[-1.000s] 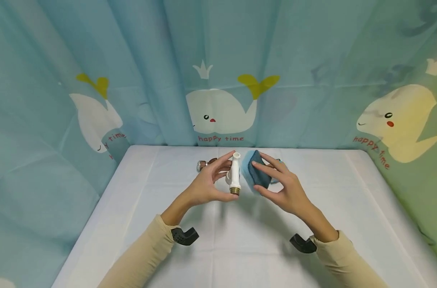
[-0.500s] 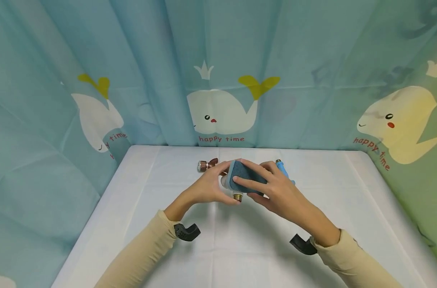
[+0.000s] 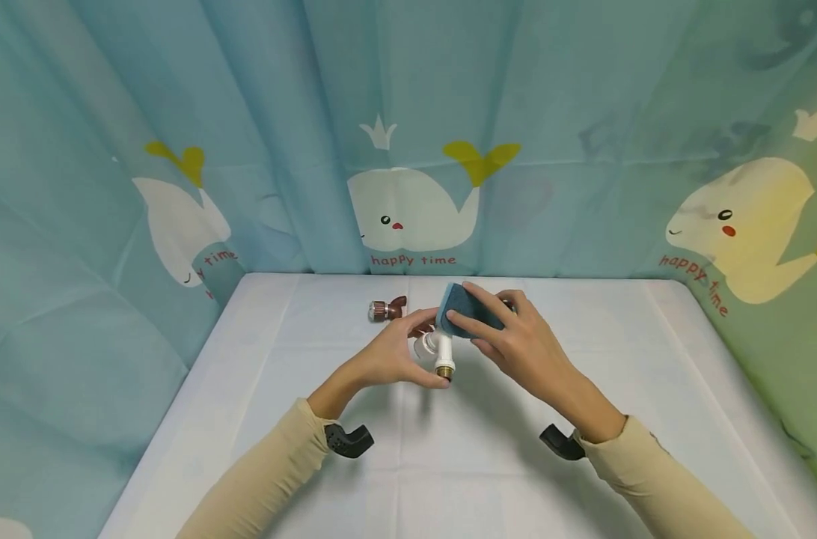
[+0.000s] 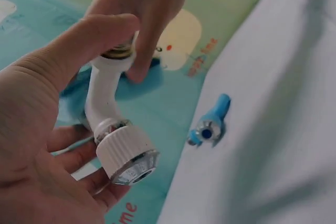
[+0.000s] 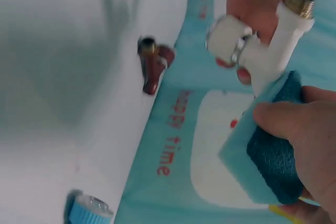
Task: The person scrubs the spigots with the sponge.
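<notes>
Near the middle of the head view, my left hand [image 3: 384,358] grips a white tap [image 3: 444,348] above the table. Its thumb presses the brass threaded end [image 4: 119,53], while the fingers reach around the far side; the tap's ribbed white knob [image 4: 126,148] faces down in the left wrist view. My right hand [image 3: 533,352] holds a two-tone blue sponge [image 5: 275,150], light on one side and dark on the other, between thumb and fingers. The sponge lies against the spout end of the tap and hides that end.
A brown tap [image 3: 387,309] lies on the white table [image 3: 301,359] beyond my left hand. A blue tap [image 4: 212,121] lies to the right, mostly hidden behind my right hand in the head view. A whale-print curtain [image 3: 274,150] encloses the table's back and sides.
The sponge has come left from beside the tap, covered its body, then slid away from me to the spout end. The tap has tilted and dropped slightly, with my left hand still holding it.
</notes>
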### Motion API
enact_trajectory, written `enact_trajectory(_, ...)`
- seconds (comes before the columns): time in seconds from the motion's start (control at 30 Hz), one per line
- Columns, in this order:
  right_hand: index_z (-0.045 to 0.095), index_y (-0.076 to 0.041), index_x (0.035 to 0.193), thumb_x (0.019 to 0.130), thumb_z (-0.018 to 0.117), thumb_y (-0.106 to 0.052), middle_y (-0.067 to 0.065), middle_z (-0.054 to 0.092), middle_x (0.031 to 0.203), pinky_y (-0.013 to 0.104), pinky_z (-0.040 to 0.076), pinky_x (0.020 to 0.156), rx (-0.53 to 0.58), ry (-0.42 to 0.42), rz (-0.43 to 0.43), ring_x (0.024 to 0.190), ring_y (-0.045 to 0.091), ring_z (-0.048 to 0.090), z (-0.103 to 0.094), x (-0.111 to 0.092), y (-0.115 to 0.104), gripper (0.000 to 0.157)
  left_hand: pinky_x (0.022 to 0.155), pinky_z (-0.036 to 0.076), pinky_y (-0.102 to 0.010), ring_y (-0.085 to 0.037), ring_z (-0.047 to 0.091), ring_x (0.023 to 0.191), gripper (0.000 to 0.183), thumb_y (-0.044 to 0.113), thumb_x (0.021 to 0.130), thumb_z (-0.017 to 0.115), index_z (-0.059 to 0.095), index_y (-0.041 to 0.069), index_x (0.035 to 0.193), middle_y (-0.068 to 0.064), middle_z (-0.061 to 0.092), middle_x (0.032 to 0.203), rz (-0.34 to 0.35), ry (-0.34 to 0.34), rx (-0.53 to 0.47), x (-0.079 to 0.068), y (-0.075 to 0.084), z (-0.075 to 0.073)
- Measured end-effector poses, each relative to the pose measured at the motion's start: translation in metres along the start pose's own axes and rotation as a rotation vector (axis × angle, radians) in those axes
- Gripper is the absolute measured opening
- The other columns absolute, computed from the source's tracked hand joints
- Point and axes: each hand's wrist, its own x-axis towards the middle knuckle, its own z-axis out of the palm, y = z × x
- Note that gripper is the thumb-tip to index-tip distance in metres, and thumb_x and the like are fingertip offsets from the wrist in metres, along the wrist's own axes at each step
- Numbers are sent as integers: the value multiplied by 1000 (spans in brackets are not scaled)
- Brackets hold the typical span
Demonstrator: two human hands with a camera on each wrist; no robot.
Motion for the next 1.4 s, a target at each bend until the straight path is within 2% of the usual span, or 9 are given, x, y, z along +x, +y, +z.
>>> enact_trajectory(0.27,67,-26,139,81,89,-14,16,47,155,47,56,73,-32,105,-51,103,42,53,9,0,2,63,111,43,-43,-16,57,123,89,15,73,94,50,16,150,2,62,135,-19,-14,-112,1,-1,6)
enact_trajectory(0.57,65,-26,141,83,87,-14,15,45,157,46,57,72,-12,96,-54,106,42,54,9,2,6,63,112,42,-41,-15,58,119,83,18,71,96,54,15,143,0,64,127,-25,-5,-71,-1,1,5)
enact_trajectory(0.67,66,-23,140,82,88,-12,15,45,157,47,55,75,84,98,23,105,40,52,8,4,11,63,114,40,-40,-15,55,126,91,18,71,96,50,13,149,-2,60,136,0,-3,-38,-2,1,5)
enact_trajectory(0.73,65,-19,141,81,88,-11,16,46,156,48,54,79,217,93,92,111,39,53,4,4,14,64,113,41,-40,-15,53,128,97,20,70,97,47,12,152,-2,57,141,19,20,26,-3,0,5)
enact_trajectory(0.83,65,-17,141,84,85,-12,15,48,155,50,51,84,406,40,168,121,37,54,-3,6,19,61,109,46,-40,-15,53,126,103,23,67,99,45,12,154,-1,55,142,55,50,143,-3,1,5)
enact_trajectory(0.9,64,-17,142,86,84,-14,14,49,154,50,50,87,448,-16,193,125,36,53,-7,8,22,59,104,48,-41,-16,55,122,102,22,64,100,47,11,151,0,56,138,77,63,194,-4,2,5)
enact_trajectory(1.07,64,-15,141,87,82,-12,16,49,153,51,50,87,398,-37,213,123,39,53,-12,6,26,58,103,49,-39,-17,54,121,105,21,64,100,45,8,153,-3,56,138,101,38,214,-2,4,5)
enact_trajectory(1.2,63,-17,143,88,83,-14,16,47,155,44,50,79,366,-59,189,113,34,53,-11,6,22,59,102,49,-38,-15,54,119,103,21,63,100,48,7,150,-3,57,137,114,45,234,-1,4,4)
enact_trajectory(1.4,65,-17,141,84,85,-13,16,48,154,37,46,71,296,6,161,103,30,51,-4,4,16,61,106,48,-39,-14,55,121,102,23,64,100,47,8,151,-2,57,135,109,40,199,-4,1,4)
